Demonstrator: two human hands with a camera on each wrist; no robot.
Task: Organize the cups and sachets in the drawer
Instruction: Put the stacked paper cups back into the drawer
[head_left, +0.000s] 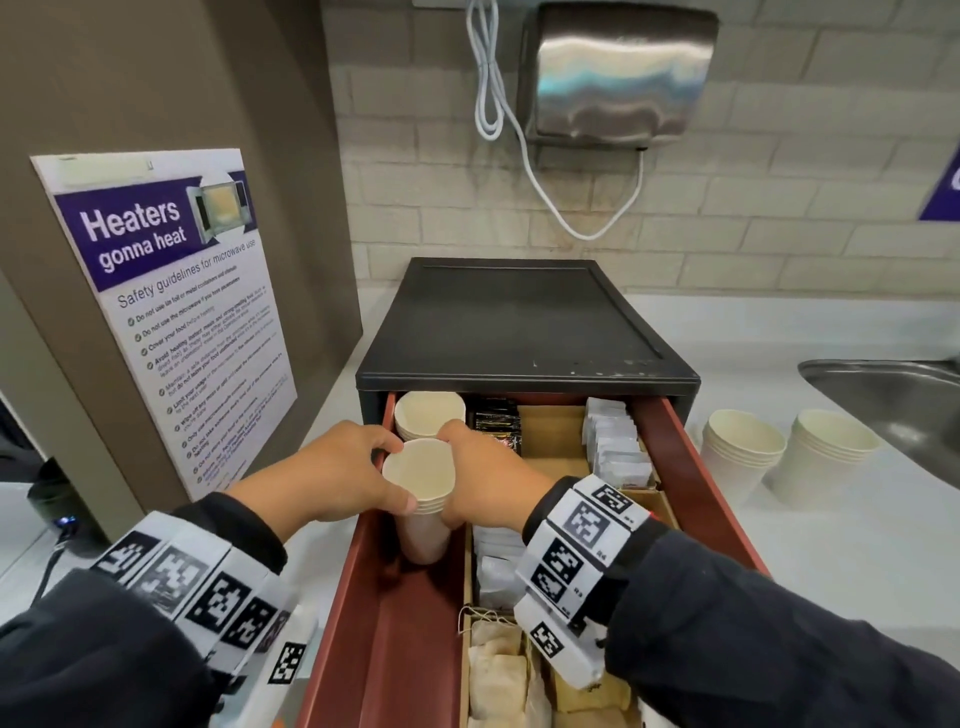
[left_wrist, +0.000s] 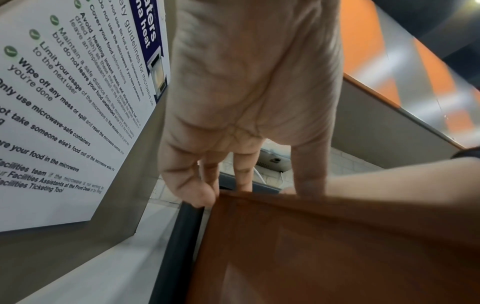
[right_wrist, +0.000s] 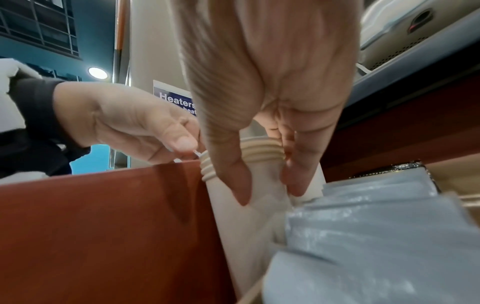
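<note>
A stack of cream paper cups (head_left: 418, 475) stands upright in the left lane of the red-brown drawer (head_left: 405, 649). My left hand (head_left: 384, 470) curls round its rim from the left. From the right, my right hand (head_left: 460, 475) grips it. In the right wrist view, thumb and fingers of the right hand (right_wrist: 269, 189) pinch the cups (right_wrist: 259, 156) below the rims. The left hand's (right_wrist: 182, 144) thumb touches the top rim. A second cup stack (head_left: 428, 415) sits behind. Black sachets (head_left: 496, 423), white sachets (head_left: 615, 441) and tea bags (head_left: 496, 670) fill the divided lanes.
Two more cup stacks (head_left: 743, 452) (head_left: 826, 452) stand on the white counter right of the drawer, near a steel sink (head_left: 893, 400). The black drawer unit (head_left: 519, 322) backs onto a tiled wall. A microwave poster (head_left: 171, 312) hangs on the panel at left.
</note>
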